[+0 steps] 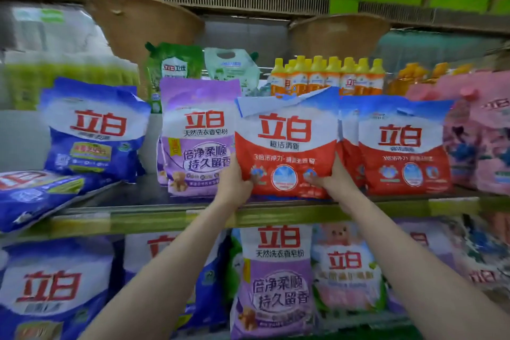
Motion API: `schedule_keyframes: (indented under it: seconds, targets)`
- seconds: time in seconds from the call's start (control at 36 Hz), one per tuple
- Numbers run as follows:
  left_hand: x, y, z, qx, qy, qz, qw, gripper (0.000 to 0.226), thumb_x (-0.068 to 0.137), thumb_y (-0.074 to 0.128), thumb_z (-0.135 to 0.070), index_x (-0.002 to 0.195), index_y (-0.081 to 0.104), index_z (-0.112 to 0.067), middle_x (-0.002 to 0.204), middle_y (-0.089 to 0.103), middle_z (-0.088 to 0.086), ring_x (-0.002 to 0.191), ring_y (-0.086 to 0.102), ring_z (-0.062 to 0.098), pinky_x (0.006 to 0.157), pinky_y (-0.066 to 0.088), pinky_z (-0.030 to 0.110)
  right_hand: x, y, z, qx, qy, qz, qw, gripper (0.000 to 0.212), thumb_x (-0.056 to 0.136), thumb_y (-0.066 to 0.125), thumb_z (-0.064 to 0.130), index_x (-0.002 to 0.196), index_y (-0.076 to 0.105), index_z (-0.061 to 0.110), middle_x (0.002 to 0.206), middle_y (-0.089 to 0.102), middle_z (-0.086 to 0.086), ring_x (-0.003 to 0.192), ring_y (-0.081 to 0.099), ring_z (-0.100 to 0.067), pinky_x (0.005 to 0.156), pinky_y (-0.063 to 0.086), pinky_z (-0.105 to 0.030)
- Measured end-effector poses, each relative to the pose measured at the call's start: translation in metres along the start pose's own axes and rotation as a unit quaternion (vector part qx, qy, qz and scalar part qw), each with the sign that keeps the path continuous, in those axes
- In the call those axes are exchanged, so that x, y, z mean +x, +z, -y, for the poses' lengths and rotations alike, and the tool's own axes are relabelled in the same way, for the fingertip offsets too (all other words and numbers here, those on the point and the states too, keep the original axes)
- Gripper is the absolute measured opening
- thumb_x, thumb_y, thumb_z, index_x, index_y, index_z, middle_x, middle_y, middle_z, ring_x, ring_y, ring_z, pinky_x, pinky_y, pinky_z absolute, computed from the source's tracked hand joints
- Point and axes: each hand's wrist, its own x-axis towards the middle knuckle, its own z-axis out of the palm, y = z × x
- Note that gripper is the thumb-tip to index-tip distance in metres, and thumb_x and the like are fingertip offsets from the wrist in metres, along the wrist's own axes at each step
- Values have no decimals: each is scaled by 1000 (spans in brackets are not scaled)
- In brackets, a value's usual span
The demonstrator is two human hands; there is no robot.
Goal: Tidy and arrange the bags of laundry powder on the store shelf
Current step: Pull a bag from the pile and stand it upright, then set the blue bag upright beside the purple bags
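Red bag [285,143] upright on shelf [176,217], near front lip, between purple bag [197,132] on its left and second red bag [404,146] on its right. Top flap creased, leaning forward. Risk: let go early, bag slumps off lip; shoved sideways, it tips purple bag. Left hand [234,181] grips lower left corner, right hand [329,176] lower right corner, thumbs on front. Both forearms reach up, nearly straight. Blue bag [38,196] far left lies flat, overhanging edge.

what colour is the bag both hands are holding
Red below, white with a blue top, on the held bag; the head view shows it.
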Motion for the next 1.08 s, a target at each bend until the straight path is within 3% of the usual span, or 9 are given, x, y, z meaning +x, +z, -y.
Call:
schedule_keyframes:
  seconds: [0.14, 0.25, 0.31, 0.42, 0.53, 0.64, 0.81, 0.97, 1.08]
  targets:
    - [-2, 4, -7, 87, -21, 11, 996, 59, 80, 71, -16, 132, 42, -14, 126, 60, 10, 116, 56, 28, 93, 45, 34, 7, -13, -1, -58, 34, 39, 997, 80, 74, 76, 4, 139, 32, 19, 126, 58, -5, 112, 56, -21, 100, 46, -40]
    - [-9, 7, -7, 95, -44, 8, 994, 63, 77, 76, -22, 131, 43, -16, 127, 60, 9, 117, 56, 27, 97, 47, 38, 8, -13, -1, -166, 70, 44, 983, 91, 71, 79, 32, 143, 25, 14, 134, 53, -8, 123, 51, -29, 105, 41, -42]
    - [-12, 7, -7, 114, -59, -8, 992, 59, 75, 76, -35, 124, 48, -16, 123, 62, 8, 113, 59, 27, 96, 49, 41, 1, -10, 4, -238, 82, 6, 968, 87, 77, 75, 35, 142, 24, 5, 137, 48, -13, 126, 46, -32, 104, 38, -36]
    - [-27, 7, -8, 230, -87, -57, 968, 63, 77, 69, -50, 121, 45, -12, 122, 58, 10, 113, 57, 31, 93, 47, 43, -16, -10, 13, -356, 64, -113, 925, 99, 71, 77, 44, 139, 21, -2, 141, 30, -23, 132, 31, -36, 106, 34, -42]
    - [-43, -6, -5, 380, -49, -81, 920, 61, 82, 63, -48, 126, 41, -12, 128, 53, 10, 121, 49, 29, 100, 40, 42, -30, 9, 26, -414, -81, -142, 895, 47, 84, 61, 10, 122, 36, 1, 127, 41, -20, 117, 43, -32, 95, 40, -40]
    - [-60, -49, 12, 408, -59, -134, 901, 49, 88, 55, -41, 126, 45, -12, 132, 49, 10, 126, 42, 29, 104, 33, 43, -37, 55, 36, -425, -195, -55, 882, 25, 85, 54, 5, 110, 49, 4, 111, 50, -11, 98, 49, -23, 84, 42, -30]
    - [-81, -141, 43, 397, -152, -214, 880, 45, 87, 55, -37, 119, 47, -6, 128, 49, 17, 123, 42, 35, 101, 36, 44, -47, 143, 53, -378, -273, 82, 881, 17, 86, 53, 8, 102, 56, 5, 110, 54, -11, 102, 52, -28, 81, 42, -33]
    - [-96, -239, 72, 360, -270, -297, 842, 60, 85, 56, -34, 131, 42, 1, 136, 42, 24, 127, 39, 38, 104, 35, 44, -45, 236, 69, -340, -292, 159, 879, 18, 90, 50, 14, 102, 59, 4, 109, 57, -13, 107, 51, -30, 85, 40, -36]
    - [-91, -301, 101, 252, -356, -328, 838, 67, 83, 57, -38, 133, 43, 5, 137, 43, 27, 126, 44, 40, 103, 39, 40, -38, 296, 78, -308, -276, 209, 886, 22, 95, 45, 17, 106, 62, 7, 113, 60, -12, 113, 52, -28, 93, 40, -36]
